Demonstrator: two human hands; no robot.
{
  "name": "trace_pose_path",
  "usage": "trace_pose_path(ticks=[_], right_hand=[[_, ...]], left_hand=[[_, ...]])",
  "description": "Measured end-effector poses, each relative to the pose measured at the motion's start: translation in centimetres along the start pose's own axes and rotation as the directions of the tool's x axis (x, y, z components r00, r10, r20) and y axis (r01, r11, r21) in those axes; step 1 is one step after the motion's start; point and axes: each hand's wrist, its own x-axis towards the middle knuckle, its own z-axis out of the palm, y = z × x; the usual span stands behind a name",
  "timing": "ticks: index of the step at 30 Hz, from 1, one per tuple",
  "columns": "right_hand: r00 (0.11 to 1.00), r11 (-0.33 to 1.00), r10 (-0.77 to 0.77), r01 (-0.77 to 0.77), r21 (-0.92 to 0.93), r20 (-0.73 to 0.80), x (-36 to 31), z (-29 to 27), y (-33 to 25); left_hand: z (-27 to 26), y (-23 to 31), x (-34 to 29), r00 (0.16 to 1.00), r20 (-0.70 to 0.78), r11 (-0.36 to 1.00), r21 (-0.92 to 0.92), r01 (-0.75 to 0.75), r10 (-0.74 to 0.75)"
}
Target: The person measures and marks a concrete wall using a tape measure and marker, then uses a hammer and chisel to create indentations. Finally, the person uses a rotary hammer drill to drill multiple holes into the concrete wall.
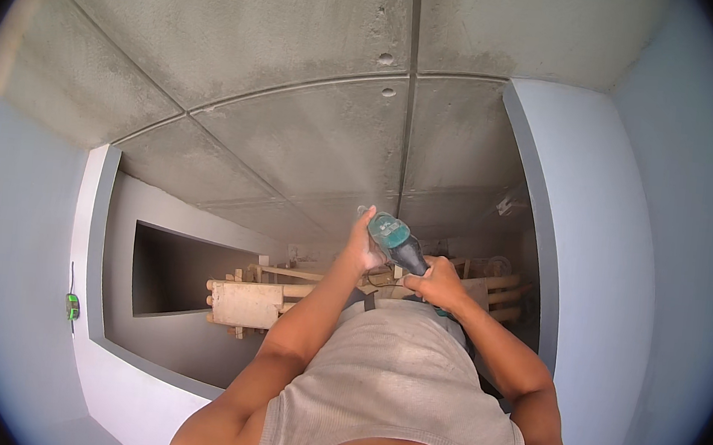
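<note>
A teal and black handheld power tool [393, 236], which looks like an angle grinder, is held out in front of my waist. It slants from upper left to lower right. My left hand [363, 242] grips its front end, thumb pointing up along the side. Wrapped around the black rear part is my right hand [439, 284]. The working end beside my left thumb is small and partly hidden, so I cannot make out the disc or whether it touches anything. A pale, dusty haze hangs over the grey concrete surface [312, 145] beyond the tool.
Grooved joints cross the concrete. Beyond my waist lies a wooden structure of planks and poles [247, 305]. White walls with grey-edged openings stand at the left [98, 232] and right [595, 245]. A green and black tape measure [72, 307] is at the far left.
</note>
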Motion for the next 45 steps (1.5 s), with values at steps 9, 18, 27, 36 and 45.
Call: trace_pose_path(ticks=[9,18,27,36,45], right_hand=[[0.995,0.96,0.03,-0.055,0.275,0.092,2.3,-1.5,-1.8],[0.987,0.888,0.156,-0.158,0.432,0.041,0.9,-2.1,-1.0],[0.998,0.994,-0.055,0.054,-0.098,-0.01,0.3,-1.0,0.8],[0.901,0.678,-0.359,0.43,-0.597,0.241,0.7,0.5,2.5],[0.879,0.694,-0.123,0.408,-0.593,0.462,2.1,3.6,0.4]], left_hand=[[0.6,3.0,-1.8,0.991,0.132,0.999,-0.004,0.034,-0.034],[-3.6,4.1,-1.2,0.936,-0.333,0.992,-0.087,0.091,-0.115],[1.1,-0.7,-0.1,0.92,-0.383,0.994,0.027,0.103,-0.085],[-4.2,0.0,-0.5,0.966,-0.207,0.968,0.164,0.188,-0.153],[-9.8,-1.5,-3.5,0.952,-0.283,0.982,0.112,0.151,-0.114]])
